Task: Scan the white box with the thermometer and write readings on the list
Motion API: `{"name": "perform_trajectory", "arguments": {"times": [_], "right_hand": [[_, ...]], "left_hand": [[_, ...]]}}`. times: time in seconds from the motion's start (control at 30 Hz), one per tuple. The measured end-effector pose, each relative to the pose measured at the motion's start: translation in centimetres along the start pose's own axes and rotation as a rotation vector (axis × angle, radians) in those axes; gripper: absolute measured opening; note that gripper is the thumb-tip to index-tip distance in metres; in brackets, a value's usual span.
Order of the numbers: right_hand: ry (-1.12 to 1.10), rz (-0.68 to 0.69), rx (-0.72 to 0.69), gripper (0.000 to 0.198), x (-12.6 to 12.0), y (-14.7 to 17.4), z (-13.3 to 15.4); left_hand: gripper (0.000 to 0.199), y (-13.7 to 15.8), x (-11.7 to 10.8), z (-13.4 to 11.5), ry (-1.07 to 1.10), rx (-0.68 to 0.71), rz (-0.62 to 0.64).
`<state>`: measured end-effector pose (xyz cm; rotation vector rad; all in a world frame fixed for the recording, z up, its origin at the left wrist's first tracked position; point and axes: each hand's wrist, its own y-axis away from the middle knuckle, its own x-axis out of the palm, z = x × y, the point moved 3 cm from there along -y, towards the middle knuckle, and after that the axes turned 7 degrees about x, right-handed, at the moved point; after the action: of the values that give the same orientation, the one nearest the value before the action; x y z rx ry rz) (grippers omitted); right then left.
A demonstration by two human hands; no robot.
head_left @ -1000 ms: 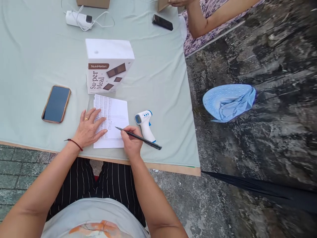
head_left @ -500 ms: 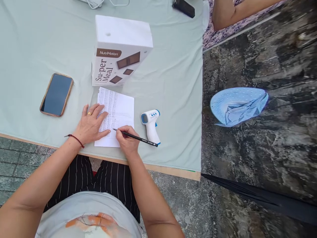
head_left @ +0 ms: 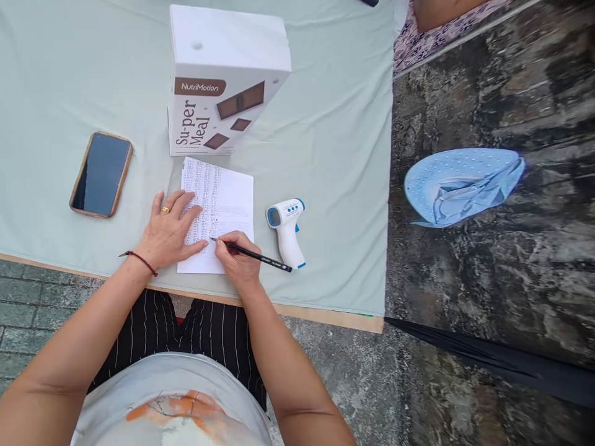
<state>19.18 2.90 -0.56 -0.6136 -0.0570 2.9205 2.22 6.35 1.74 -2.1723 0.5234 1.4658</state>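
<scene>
My left hand (head_left: 170, 229) lies flat on the left side of a printed sheet of paper (head_left: 235, 198), its fingers spread. In my right hand (head_left: 239, 260) is a black pencil (head_left: 260, 255), pinched near its point. The tip touches or hovers just over the lower middle of the sheet, beside small rows of print; I cannot tell which. Just right of that hand, a white and blue infrared thermometer (head_left: 289, 238) lies on the cloth. A white NutriMotion box (head_left: 227, 80) stands directly behind the paper.
A smartphone (head_left: 101, 174) in a brown case lies to the left on the pale green tablecloth (head_left: 334, 186). Beyond the table's right edge, a light blue sun hat (head_left: 465, 186) rests on a dark stone surface (head_left: 488, 266). At the top right, part of another person's arm (head_left: 444, 12) shows.
The view has shifted a little, so the box, phone and hat sit slightly differently in it. My left hand stays on the paper; the pencil tip has moved very slightly.
</scene>
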Motion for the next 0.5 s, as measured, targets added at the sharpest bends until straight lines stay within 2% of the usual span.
{"name": "perform_trajectory", "arguments": {"times": [0.5], "right_hand": [[0.003,0.003,-0.004,0.009,-0.02,-0.15,0.1]], "left_hand": [[0.055,-0.01,0.01,0.17,0.004,-0.003,0.001]]}}
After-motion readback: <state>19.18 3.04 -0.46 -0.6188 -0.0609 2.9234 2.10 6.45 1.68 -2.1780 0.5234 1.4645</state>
